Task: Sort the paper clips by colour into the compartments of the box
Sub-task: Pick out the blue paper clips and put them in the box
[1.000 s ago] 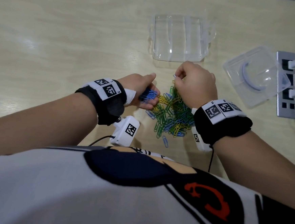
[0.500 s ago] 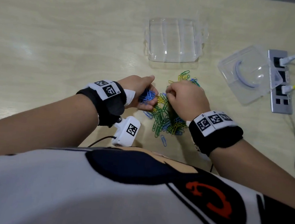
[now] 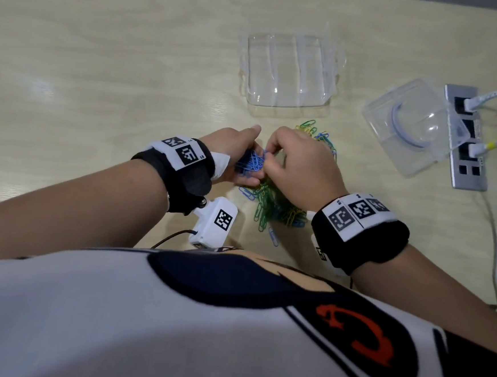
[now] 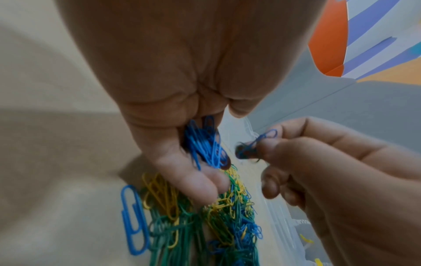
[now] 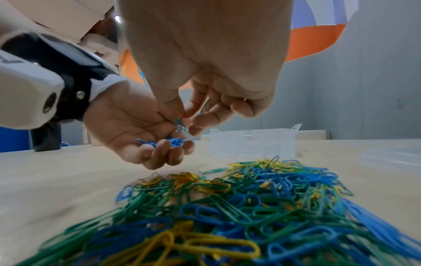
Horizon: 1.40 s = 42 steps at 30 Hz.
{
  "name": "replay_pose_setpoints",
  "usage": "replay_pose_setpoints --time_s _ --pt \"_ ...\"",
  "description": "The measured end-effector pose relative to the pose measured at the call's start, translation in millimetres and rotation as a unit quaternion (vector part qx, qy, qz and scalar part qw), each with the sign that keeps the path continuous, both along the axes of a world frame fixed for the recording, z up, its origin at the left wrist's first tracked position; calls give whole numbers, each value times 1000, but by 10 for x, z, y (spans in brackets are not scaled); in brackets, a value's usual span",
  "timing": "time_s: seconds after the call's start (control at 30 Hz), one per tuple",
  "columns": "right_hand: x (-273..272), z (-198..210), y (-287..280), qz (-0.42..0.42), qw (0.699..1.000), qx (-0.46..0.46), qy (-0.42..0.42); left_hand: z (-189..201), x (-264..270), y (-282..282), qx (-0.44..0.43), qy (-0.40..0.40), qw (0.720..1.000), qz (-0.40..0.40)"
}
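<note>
A heap of blue, green and yellow paper clips (image 3: 281, 203) (image 5: 239, 201) lies on the table near my body. My left hand (image 3: 237, 157) (image 5: 136, 133) is cupped palm up beside the heap and holds a bunch of blue clips (image 3: 250, 163) (image 4: 205, 147). My right hand (image 3: 296, 165) (image 4: 318, 162) pinches a blue clip (image 4: 262, 142) (image 5: 180, 125) between thumb and forefinger, right over the left palm. The clear compartment box (image 3: 289, 72) stands farther back, with no clips seen in it.
A clear plastic lid (image 3: 409, 126) lies to the right of the box. Beyond it, a grey power strip (image 3: 468, 140) with white plugs and cables sits at the table's right edge. One blue clip (image 3: 273, 236) lies loose near my body.
My right hand left the far side of the heap, moved left with a blue clip, and now meets the left palm. The left hand stayed put with its bunch.
</note>
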State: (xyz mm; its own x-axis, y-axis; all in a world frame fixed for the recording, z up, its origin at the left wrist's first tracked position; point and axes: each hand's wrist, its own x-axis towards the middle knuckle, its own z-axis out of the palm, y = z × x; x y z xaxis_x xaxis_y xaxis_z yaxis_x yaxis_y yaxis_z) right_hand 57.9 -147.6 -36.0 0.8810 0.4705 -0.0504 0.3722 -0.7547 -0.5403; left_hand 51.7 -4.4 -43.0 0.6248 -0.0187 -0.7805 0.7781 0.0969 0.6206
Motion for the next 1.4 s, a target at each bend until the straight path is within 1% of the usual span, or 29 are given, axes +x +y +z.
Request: replay_pose_setpoints --time_s 0.17,0.23,0.37,0.43,0.5,0.57,0.67,0.73,0.8,0.87,0.97,1.03,1.07,1.1,1.2,1.33,1.4 --pt "29 -26 -118 -66 997 21 16 8 5 -38 -7 -4 1000 -14" --pt "56 -45 -176 -80 997 19 5 3 4 -23 -5 3 1000 -26" --pt "93 -46 -210 -91 994 -42 -32 -2 4 -2 0 6 1000 -30" --pt "98 -41 -214 -97 994 -43 -31 2 5 -1 1 6 1000 -30" --pt "95 -45 -205 -88 996 6 -27 5 7 -5 -2 5 1000 -28" --pt "63 -38 -156 -50 997 52 -18 4 5 -16 -3 2 1000 -23" --pt "21 -25 -67 -1 997 73 1 4 5 -32 -1 -4 1000 -2" --pt "34 -26 -72 -21 997 74 -10 2 0 -37 -9 -5 1000 -12" --pt "93 -25 -167 -79 996 49 -16 0 -12 -37 -8 0 1000 -29" --pt "168 -42 -332 -139 990 -24 -2 -3 -18 -25 -4 5 999 -32" --pt "212 -79 -547 -197 964 -160 84 -5 -7 2 1 8 999 -32" --pt "175 -122 -593 -212 944 -210 143 -2 6 8 5 6 999 -31" --pt "147 -149 -598 -209 941 -214 157 3 9 -3 7 5 999 -34" --pt "125 -176 -591 -198 945 -204 159 5 9 -15 9 5 999 -37" --pt "95 -205 -549 -165 964 -158 135 8 2 -36 13 3 999 -43" --pt "97 -154 -546 -173 973 -126 90 5 -10 -35 10 0 999 -43" --pt "82 -157 -523 -151 977 -120 95 -2 -15 -40 8 1 999 -44"
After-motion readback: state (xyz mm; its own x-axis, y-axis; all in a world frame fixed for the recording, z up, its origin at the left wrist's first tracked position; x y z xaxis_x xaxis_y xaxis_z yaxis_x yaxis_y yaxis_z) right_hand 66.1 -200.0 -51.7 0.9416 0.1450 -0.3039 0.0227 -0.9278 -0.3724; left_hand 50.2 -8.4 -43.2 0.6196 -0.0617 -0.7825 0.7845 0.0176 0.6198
